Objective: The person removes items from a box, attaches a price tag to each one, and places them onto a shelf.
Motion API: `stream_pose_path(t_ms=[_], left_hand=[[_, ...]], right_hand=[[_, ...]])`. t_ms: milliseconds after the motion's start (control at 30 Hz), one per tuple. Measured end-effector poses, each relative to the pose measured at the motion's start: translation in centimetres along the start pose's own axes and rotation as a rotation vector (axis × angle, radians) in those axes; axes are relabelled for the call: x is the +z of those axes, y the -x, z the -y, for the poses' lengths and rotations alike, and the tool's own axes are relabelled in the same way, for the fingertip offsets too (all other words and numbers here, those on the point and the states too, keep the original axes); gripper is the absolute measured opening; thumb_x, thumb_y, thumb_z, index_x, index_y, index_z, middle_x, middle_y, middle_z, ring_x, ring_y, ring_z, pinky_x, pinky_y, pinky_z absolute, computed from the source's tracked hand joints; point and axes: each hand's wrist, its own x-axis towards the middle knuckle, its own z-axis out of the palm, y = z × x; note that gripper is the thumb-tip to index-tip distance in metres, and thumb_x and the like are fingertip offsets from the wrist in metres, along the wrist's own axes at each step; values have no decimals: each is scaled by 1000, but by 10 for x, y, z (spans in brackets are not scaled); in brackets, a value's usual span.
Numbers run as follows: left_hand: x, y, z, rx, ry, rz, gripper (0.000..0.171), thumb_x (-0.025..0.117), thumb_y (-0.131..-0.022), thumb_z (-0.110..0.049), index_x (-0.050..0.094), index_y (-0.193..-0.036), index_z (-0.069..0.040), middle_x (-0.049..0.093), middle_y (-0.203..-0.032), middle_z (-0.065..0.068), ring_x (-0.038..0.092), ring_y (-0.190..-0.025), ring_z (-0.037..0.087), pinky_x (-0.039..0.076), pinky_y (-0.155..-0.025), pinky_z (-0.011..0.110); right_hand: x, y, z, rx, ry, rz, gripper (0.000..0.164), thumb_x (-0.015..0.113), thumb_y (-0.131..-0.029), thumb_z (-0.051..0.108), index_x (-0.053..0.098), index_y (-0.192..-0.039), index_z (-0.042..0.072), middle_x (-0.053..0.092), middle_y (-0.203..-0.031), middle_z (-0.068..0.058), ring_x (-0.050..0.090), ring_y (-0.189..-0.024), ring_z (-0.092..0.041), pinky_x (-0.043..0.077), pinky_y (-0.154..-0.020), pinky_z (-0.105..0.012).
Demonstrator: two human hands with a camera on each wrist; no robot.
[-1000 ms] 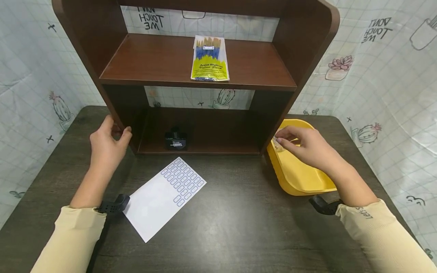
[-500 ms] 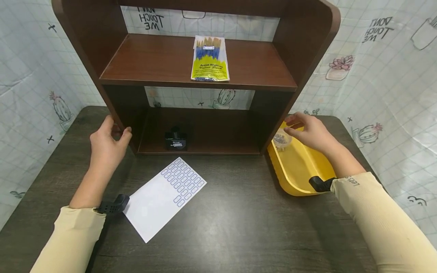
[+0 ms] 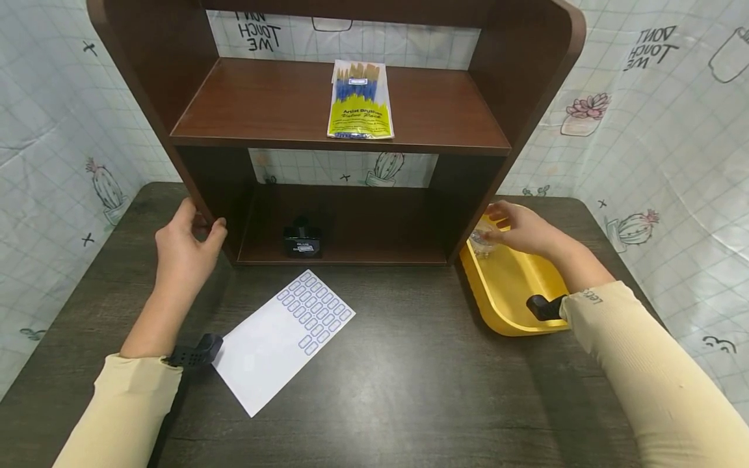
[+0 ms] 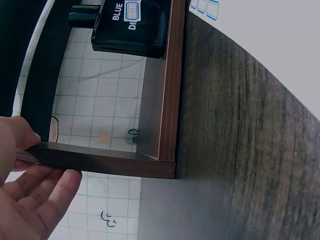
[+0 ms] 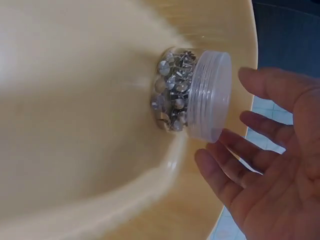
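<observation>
My left hand [image 3: 186, 247] holds the edge of the dark wooden shelf's left side panel [image 4: 100, 161], thumb on the inner face and fingers on the outer face. Over the yellow tub [image 3: 497, 312] is my right hand [image 3: 523, 227], fingers spread and loosely bent. Below its fingers sits a small clear round jar [image 5: 187, 95] with a translucent screw lid, full of metal thumbtacks, in a corner of the tub. In the right wrist view, the fingertips lie beside the lid; whether one touches it I cannot tell.
A black bottle [image 3: 302, 242] marked BLUE stands on the lower shelf. On the upper shelf lies a pack of artist brushes [image 3: 359, 104]. A label sheet [image 3: 275, 351] rests on the dark table [image 3: 409, 377], and patterned sheeting [image 3: 661, 143] hangs around it.
My right hand first drew back and to the right from above the jar, uncovering it, then came slightly back left and down toward it. My left hand stays on the shelf panel.
</observation>
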Motion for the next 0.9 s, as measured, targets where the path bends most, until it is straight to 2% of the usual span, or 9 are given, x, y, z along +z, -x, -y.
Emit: stream_pose_path(t_ms=[167,300,433,533,700,900], left_hand=[[1,1,-1,-4,-6,2,27,61,-102,-15,60,-126,-1,72,-107,24,70,-98,38,32,-63,6],[1,1,-1,-3,-14,-3,27,61,-103,-15,60,-125,-1,72,-106,23,70,-96,37,32,-63,6],[1,1,-1,0,-12,-4,27,61,-103,-15,60,-125,0,72,-105,24,69,-98,38,32,-64,6],[1,0,-1,4,-11,1,27,61,-103,-16,60,-125,0,71,-107,23,69,-99,38,32,-66,6],[1,0,0,12,-9,8,28,60,-103,-16,60,-127,-1,72,-109,22,70,-101,38,32,-66,5],[0,1,1,18,-10,7,28,60,-104,-16,60,-127,-1,72,-109,23,70,-101,39,32,-64,4]], right_hand=[[3,2,-6,-30,-42,67,69,70,-100,20,35,-154,-6,39,-159,-34,38,-146,-54,36,-117,-68],[5,1,-9,-23,-78,92,78,74,-98,21,30,-158,-4,33,-163,-32,39,-145,-53,36,-117,-68],[8,0,-13,-10,-81,74,84,77,-96,29,29,-160,1,36,-162,-30,46,-141,-51,37,-116,-67],[10,-1,-15,-10,-69,53,84,77,-96,32,32,-159,2,40,-160,-30,46,-142,-50,37,-116,-67],[12,0,-18,-17,-57,23,83,77,-96,33,33,-157,-3,42,-157,-33,42,-144,-51,37,-117,-65],[13,0,-21,-26,-20,-19,84,78,-94,36,36,-155,-6,48,-152,-34,46,-141,-50,39,-116,-64]])
